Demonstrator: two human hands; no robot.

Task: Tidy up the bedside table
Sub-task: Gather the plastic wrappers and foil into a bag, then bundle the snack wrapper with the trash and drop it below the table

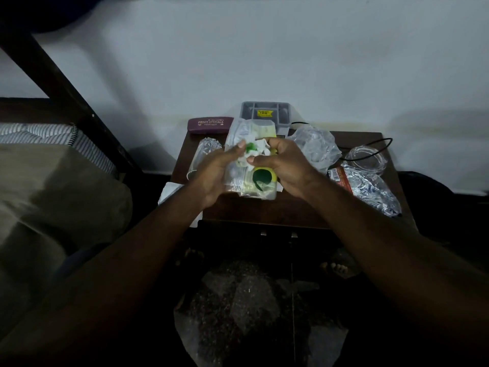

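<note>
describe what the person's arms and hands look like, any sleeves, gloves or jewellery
Both forearms are bare as far as the frame shows: no sleeves reach into view. The left hand and right hand wear no gloves, and no rings, watch or bracelet show on the fingers or wrists. The dim light hides finer marks.

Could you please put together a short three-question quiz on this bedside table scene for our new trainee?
1. True or false: both hands hold the clear plastic packet.
2. What lies at the table's back left: A) maroon spectacle case, B) glass bowl, C) foil wrapper?
3. What stands against the wall behind the packet?

Key: 1. True: left hand and right hand both grip it. 2. A. 3. A grey organiser tray with a yellow label.
</note>
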